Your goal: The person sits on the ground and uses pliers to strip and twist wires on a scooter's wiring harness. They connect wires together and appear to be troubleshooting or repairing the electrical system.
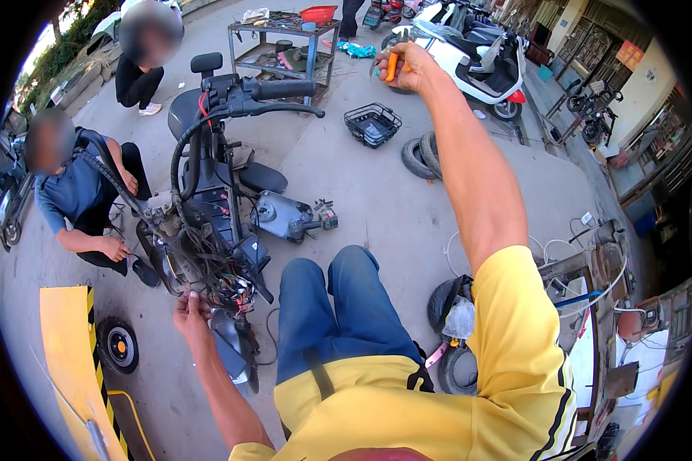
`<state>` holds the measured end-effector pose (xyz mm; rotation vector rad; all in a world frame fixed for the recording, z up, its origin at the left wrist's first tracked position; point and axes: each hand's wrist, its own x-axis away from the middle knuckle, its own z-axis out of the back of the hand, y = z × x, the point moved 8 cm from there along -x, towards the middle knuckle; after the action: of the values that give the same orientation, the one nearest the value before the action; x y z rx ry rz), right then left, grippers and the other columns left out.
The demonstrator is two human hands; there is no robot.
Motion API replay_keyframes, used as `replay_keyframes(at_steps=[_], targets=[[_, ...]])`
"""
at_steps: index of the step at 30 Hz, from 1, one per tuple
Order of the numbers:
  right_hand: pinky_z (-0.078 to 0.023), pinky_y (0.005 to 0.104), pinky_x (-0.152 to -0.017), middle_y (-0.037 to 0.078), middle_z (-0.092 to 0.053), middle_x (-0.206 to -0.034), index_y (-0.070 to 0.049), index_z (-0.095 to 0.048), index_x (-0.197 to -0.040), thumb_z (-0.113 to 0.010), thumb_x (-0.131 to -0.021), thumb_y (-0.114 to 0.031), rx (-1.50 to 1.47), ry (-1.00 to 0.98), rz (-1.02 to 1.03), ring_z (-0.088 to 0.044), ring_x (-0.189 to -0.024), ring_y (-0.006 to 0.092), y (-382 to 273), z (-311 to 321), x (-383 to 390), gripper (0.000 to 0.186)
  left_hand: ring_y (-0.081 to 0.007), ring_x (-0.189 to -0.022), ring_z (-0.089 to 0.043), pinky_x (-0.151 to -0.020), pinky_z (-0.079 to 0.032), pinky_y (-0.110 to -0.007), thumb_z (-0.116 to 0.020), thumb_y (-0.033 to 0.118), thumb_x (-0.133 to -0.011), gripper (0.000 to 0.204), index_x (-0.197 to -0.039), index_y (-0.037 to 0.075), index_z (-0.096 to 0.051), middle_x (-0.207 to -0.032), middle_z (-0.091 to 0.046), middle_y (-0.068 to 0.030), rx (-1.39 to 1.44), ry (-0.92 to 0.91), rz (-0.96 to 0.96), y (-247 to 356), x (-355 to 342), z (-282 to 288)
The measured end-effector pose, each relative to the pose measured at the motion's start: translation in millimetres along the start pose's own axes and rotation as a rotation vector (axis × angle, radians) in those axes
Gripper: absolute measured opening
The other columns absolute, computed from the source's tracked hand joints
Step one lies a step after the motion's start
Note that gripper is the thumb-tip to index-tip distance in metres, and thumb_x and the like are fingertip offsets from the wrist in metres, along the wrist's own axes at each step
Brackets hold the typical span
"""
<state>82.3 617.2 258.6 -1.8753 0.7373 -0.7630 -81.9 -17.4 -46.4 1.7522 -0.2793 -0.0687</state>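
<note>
My left hand [192, 311] is closed in a pinch at the bundle of wires [234, 288] low on the front of a partly stripped electric scooter [207, 192]. Loose coloured wire ends and connectors hang right beside its fingers. High and far to the right, my right hand [415, 65] is raised with its fingers wrapped round orange-handled pliers [393, 67]. The jaws of the pliers are hard to make out. The scooter's handlebar grip [284, 89] points to the right, and its panels are off around the wiring.
One person [84, 184] squats left of the scooter; another [140, 61] crouches farther back. Removed parts [284, 215], a black basket [373, 124] and tires [419, 157] lie on the ground. A metal tool cart [242, 54] stands behind, a yellow board [65, 338] at the near left.
</note>
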Motion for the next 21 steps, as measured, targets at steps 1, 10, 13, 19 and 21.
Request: replay_keyframes(at_steps=[1, 10, 13, 19, 21], targets=[[-0.052, 0.0381, -0.066, 0.014, -0.056, -0.09, 0.012, -0.055, -0.113, -0.045, -0.105, -0.016, -0.001, 0.017, 0.001, -0.056, -0.073, 0.0217, 2, 5, -1, 0.031, -0.0073, -0.057, -0.054, -0.048, -0.04, -0.021, -0.068, 0.018, -0.101, 0.019, -0.106, 0.001, -0.062, -0.084, -0.068, -0.0074, -0.03, -0.001, 0.016, 0, 2, 0], [-0.05, 0.035, -0.058, 0.012, -0.061, -0.088, 0.008, -0.059, -0.108, -0.058, -0.101, -0.019, 0.135, 0.025, 0.065, -0.058, -0.072, 0.0185, 50, 9, 47, 0.027, -0.0057, -0.061, -0.054, -0.049, -0.038, -0.019, -0.065, 0.022, -0.104, 0.02, -0.11, 0.003, -0.065, -0.087, -0.067, -0.0027, -0.065, -0.017, 0.086, 1, 5, -8], [-0.051, 0.0348, -0.056, 0.012, -0.067, -0.092, 0.004, -0.063, -0.107, -0.065, -0.097, -0.021, 0.276, 0.013, 0.156, -0.061, -0.07, 0.0168, 88, 2, 84, 0.027, -0.0058, -0.063, -0.055, -0.051, -0.039, -0.019, -0.064, 0.02, -0.104, 0.021, -0.115, 0.002, -0.065, -0.09, -0.067, -0.0031, -0.007, 0.007, 0.114, 7, 11, -2], [-0.043, 0.0233, -0.053, 0.005, -0.061, -0.081, 0.005, -0.065, -0.12, -0.063, -0.1, -0.017, 0.535, -0.007, 0.127, -0.053, -0.062, 0.0077, 222, 11, 201, 0.03, -0.0074, -0.071, -0.059, -0.059, -0.047, -0.022, -0.061, 0.008, -0.101, 0.024, -0.123, -0.001, -0.062, -0.093, -0.069, -0.0048, 0.095, 0.033, 0.155, 4, 14, -17], [-0.043, 0.0233, -0.054, 0.003, -0.059, -0.077, 0.004, -0.065, -0.12, -0.064, -0.1, -0.016, 0.606, -0.106, 0.043, -0.053, -0.063, 0.0072, 281, -3, 229, 0.029, -0.0072, -0.071, -0.057, -0.059, -0.045, -0.021, -0.063, 0.007, -0.102, 0.021, -0.121, -0.002, -0.061, -0.092, -0.069, -0.0049, 0.141, 0.091, 0.151, 8, 18, -16]])
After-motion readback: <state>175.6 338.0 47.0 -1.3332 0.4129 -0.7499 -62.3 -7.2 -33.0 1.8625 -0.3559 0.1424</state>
